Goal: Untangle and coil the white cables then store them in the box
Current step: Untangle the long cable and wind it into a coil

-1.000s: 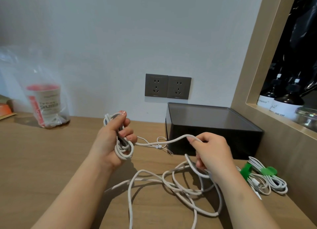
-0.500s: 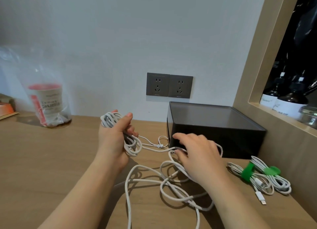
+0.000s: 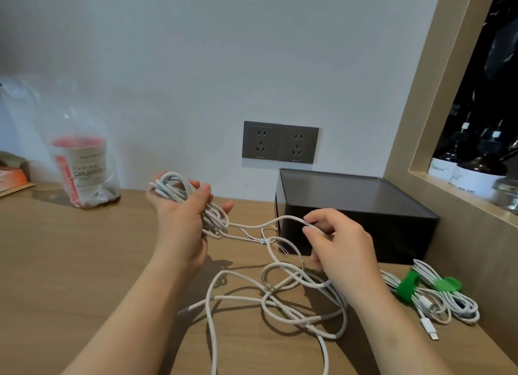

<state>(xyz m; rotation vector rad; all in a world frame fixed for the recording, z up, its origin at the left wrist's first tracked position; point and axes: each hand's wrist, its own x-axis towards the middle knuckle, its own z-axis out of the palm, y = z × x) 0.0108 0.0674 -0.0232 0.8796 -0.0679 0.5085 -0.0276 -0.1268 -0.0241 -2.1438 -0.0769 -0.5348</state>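
Note:
My left hand holds a bundle of coiled white cable above the wooden desk, thumb laid over the loops. From the bundle one strand runs right to my right hand, which pinches it between thumb and fingers just in front of the box. The loose part of the white cable lies tangled in loops on the desk below both hands. The black box stands against the wall at the right, and its top looks covered by a dark lid.
Two coiled white cables with green ties lie right of the box's front. A plastic bag holding a cup stands at the back left. Wall sockets sit above the box; a shelf niche with dark bottles is at the right.
My right hand lifted from the loops on the desk and now pinches a strand in front of the box. My left hand turned and holds the bundle slightly higher.

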